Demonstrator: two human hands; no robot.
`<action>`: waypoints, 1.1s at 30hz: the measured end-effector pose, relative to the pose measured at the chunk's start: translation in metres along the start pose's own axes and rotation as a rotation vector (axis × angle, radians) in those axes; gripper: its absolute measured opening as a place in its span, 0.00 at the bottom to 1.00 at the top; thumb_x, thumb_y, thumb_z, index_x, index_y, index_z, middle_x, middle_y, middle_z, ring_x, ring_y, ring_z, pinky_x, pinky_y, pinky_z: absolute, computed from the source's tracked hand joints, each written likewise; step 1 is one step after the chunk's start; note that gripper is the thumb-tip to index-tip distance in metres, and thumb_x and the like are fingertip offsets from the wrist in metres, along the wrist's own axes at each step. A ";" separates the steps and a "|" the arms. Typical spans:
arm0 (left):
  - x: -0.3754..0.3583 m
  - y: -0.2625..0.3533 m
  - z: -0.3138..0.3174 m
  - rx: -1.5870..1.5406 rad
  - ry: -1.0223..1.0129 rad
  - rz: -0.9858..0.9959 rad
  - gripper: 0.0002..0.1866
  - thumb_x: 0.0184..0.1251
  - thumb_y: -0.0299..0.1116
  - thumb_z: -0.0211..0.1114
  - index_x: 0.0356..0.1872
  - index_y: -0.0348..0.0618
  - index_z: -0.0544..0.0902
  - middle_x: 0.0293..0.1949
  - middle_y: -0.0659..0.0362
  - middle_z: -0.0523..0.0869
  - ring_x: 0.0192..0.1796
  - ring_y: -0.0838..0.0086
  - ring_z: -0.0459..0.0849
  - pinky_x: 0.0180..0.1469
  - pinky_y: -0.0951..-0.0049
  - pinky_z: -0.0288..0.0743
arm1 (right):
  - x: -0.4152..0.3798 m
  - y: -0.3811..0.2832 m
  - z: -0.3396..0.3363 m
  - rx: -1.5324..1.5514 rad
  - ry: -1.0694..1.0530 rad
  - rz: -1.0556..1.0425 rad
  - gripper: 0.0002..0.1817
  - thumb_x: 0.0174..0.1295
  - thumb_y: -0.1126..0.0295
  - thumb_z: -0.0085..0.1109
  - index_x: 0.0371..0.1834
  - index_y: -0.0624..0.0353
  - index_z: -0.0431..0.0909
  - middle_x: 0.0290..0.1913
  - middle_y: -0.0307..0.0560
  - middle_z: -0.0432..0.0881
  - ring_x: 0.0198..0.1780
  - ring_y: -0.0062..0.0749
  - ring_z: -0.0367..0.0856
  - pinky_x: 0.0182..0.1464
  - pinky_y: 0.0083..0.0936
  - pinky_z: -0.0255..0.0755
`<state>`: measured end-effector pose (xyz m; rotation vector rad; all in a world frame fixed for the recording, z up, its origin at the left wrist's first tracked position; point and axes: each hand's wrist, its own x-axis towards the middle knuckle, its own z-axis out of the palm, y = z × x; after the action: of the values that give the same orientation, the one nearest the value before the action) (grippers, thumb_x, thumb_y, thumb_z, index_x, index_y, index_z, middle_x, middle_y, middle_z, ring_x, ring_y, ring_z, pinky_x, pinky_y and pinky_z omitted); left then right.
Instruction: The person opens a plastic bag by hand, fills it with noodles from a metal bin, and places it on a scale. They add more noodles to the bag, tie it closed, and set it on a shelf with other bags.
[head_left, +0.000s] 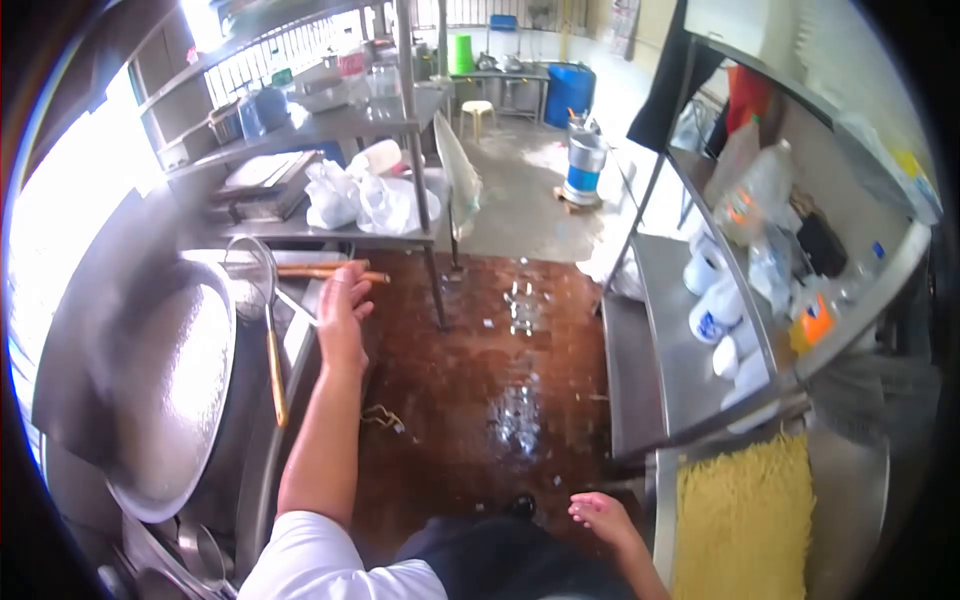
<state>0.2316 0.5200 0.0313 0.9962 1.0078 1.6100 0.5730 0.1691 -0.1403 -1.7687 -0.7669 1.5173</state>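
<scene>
My left hand [345, 310] reaches forward over the counter edge, its fingers closed around wooden handles [375, 277] that lie crosswise at the far end; what the handles belong to is hard to make out. Just left of it rests a round-headed strainer [276, 365] with a wooden grip, hanging over the counter's near side. A large wok [228, 330] holding shiny, bubbling-looking liquid is farther left, partly blurred by steam or smear. Low at the right, my right hand [598, 515] hangs with loosely bent fingers and nothing visible in it. Beside it lie yellow noodles [745, 520] in a metal tray [664, 530].
A steel rack [340, 235] with white plastic bags [385, 205] stands ahead left. To the right, steel shelves [665, 300] hold bottles and bags. The red-brown floor [450, 350] between looks wet. Farther off are a stool [477, 108] and a blue barrel [570, 95].
</scene>
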 end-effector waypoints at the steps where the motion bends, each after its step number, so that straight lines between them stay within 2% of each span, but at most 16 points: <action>1: 0.034 0.001 -0.006 -0.082 0.072 -0.072 0.23 0.73 0.51 0.59 0.58 0.44 0.79 0.54 0.60 0.83 0.49 0.75 0.80 0.49 0.71 0.72 | 0.021 -0.015 -0.007 -0.002 -0.015 -0.014 0.19 0.66 0.66 0.65 0.56 0.65 0.79 0.44 0.42 0.86 0.43 0.22 0.83 0.48 0.22 0.77; 5: 0.144 -0.020 -0.033 -0.115 0.207 -0.055 0.27 0.70 0.55 0.59 0.60 0.45 0.77 0.55 0.59 0.81 0.51 0.70 0.80 0.48 0.66 0.72 | 0.091 -0.081 -0.020 -0.026 -0.026 -0.027 0.19 0.65 0.67 0.66 0.55 0.65 0.79 0.43 0.41 0.86 0.42 0.21 0.82 0.47 0.20 0.76; 8: 0.225 -0.061 -0.053 -0.102 0.168 -0.209 0.30 0.67 0.58 0.60 0.61 0.47 0.77 0.55 0.58 0.82 0.53 0.69 0.79 0.49 0.64 0.72 | 0.142 -0.140 -0.022 -0.215 -0.062 -0.043 0.19 0.64 0.66 0.66 0.55 0.65 0.80 0.42 0.41 0.86 0.41 0.21 0.82 0.46 0.20 0.76; 13: 0.392 -0.165 -0.064 -0.076 0.364 -0.241 0.23 0.65 0.57 0.63 0.50 0.53 0.81 0.42 0.66 0.85 0.40 0.77 0.79 0.40 0.67 0.70 | 0.247 -0.166 -0.014 -0.398 0.050 -0.066 0.23 0.63 0.60 0.66 0.56 0.67 0.80 0.42 0.48 0.88 0.43 0.27 0.85 0.48 0.24 0.78; 15: 0.449 -0.221 -0.073 -0.238 0.596 -0.192 0.14 0.63 0.50 0.68 0.38 0.55 0.78 0.33 0.69 0.81 0.29 0.80 0.75 0.34 0.68 0.68 | 0.280 -0.179 -0.004 -0.352 0.000 0.080 0.20 0.66 0.64 0.64 0.57 0.65 0.79 0.42 0.44 0.88 0.42 0.24 0.84 0.48 0.23 0.77; 17: 0.492 -0.271 -0.086 -0.395 0.699 -0.286 0.08 0.64 0.42 0.66 0.38 0.54 0.77 0.30 0.68 0.80 0.28 0.78 0.75 0.30 0.71 0.68 | 0.304 -0.214 0.019 -0.538 -0.127 0.159 0.20 0.66 0.63 0.64 0.58 0.62 0.79 0.42 0.43 0.88 0.42 0.24 0.85 0.48 0.22 0.77; 19: 0.524 -0.281 -0.078 -0.440 0.771 -0.521 0.07 0.63 0.34 0.63 0.42 0.51 0.79 0.28 0.67 0.79 0.29 0.76 0.77 0.28 0.71 0.69 | 0.330 -0.257 0.038 -0.716 -0.243 0.225 0.21 0.66 0.62 0.64 0.59 0.60 0.79 0.43 0.42 0.88 0.41 0.24 0.85 0.48 0.22 0.77; 20: 0.530 -0.285 -0.068 -0.329 0.735 -0.458 0.12 0.63 0.30 0.62 0.47 0.47 0.80 0.27 0.65 0.79 0.31 0.74 0.80 0.31 0.68 0.72 | 0.341 -0.278 0.045 -0.712 -0.264 0.166 0.21 0.66 0.60 0.64 0.59 0.58 0.80 0.43 0.42 0.88 0.42 0.25 0.85 0.47 0.22 0.77; 21: 0.550 -0.334 -0.085 -0.247 0.476 -0.412 0.15 0.62 0.29 0.63 0.51 0.45 0.83 0.32 0.61 0.84 0.35 0.70 0.83 0.37 0.65 0.77 | 0.351 -0.300 0.054 -0.707 -0.287 0.108 0.22 0.66 0.58 0.64 0.59 0.57 0.80 0.43 0.42 0.88 0.42 0.26 0.85 0.47 0.22 0.77; 23: 0.578 -0.396 -0.079 0.199 0.314 -0.278 0.15 0.60 0.29 0.63 0.49 0.47 0.86 0.40 0.56 0.88 0.41 0.63 0.86 0.44 0.64 0.80 | 0.369 -0.355 0.074 -0.794 -0.228 0.089 0.23 0.65 0.55 0.64 0.58 0.58 0.81 0.43 0.46 0.88 0.43 0.28 0.86 0.48 0.25 0.77; 25: 0.576 -0.374 -0.060 0.747 0.107 -0.259 0.16 0.58 0.30 0.63 0.48 0.51 0.88 0.46 0.53 0.89 0.47 0.53 0.86 0.52 0.62 0.79 | 0.395 -0.378 0.078 -0.871 -0.093 0.271 0.23 0.65 0.55 0.64 0.57 0.59 0.81 0.44 0.48 0.88 0.45 0.31 0.86 0.50 0.27 0.77; 26: 0.571 -0.363 -0.050 0.955 0.083 -0.168 0.16 0.57 0.31 0.64 0.47 0.54 0.88 0.46 0.54 0.88 0.49 0.51 0.85 0.55 0.58 0.78 | 0.411 -0.369 0.068 -0.915 -0.106 0.118 0.23 0.65 0.56 0.64 0.57 0.59 0.81 0.43 0.49 0.88 0.44 0.32 0.86 0.49 0.27 0.78; 27: 0.572 -0.372 -0.051 0.950 0.080 -0.176 0.16 0.57 0.31 0.64 0.47 0.54 0.88 0.46 0.54 0.88 0.49 0.51 0.85 0.55 0.58 0.78 | 0.417 -0.376 0.071 -0.919 -0.104 0.126 0.23 0.65 0.56 0.64 0.57 0.59 0.81 0.43 0.49 0.88 0.44 0.32 0.86 0.49 0.27 0.78; 29: 0.573 -0.387 -0.051 1.409 -0.130 0.177 0.14 0.59 0.34 0.64 0.46 0.52 0.87 0.45 0.54 0.87 0.50 0.54 0.85 0.56 0.57 0.78 | 0.431 -0.390 0.080 -0.840 -0.117 0.044 0.24 0.64 0.55 0.65 0.57 0.59 0.81 0.43 0.49 0.88 0.45 0.32 0.86 0.49 0.28 0.78; 31: 0.577 -0.383 -0.050 1.572 -0.188 0.245 0.12 0.61 0.35 0.62 0.45 0.51 0.87 0.45 0.54 0.86 0.51 0.57 0.85 0.56 0.56 0.79 | 0.440 -0.399 0.095 -0.832 -0.152 0.059 0.24 0.64 0.55 0.66 0.57 0.59 0.80 0.44 0.48 0.88 0.45 0.32 0.86 0.50 0.28 0.78; 33: 0.593 -0.377 -0.052 1.412 -0.161 0.052 0.12 0.63 0.36 0.59 0.43 0.48 0.87 0.41 0.52 0.86 0.47 0.55 0.86 0.52 0.56 0.80 | 0.444 -0.401 0.104 -0.822 -0.192 0.070 0.24 0.64 0.55 0.66 0.57 0.59 0.80 0.44 0.48 0.88 0.46 0.32 0.86 0.51 0.27 0.78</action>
<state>0.1695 1.1615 -0.2530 1.9878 2.0392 0.6263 0.5338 0.7735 -0.0918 -2.2425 -1.6088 1.5439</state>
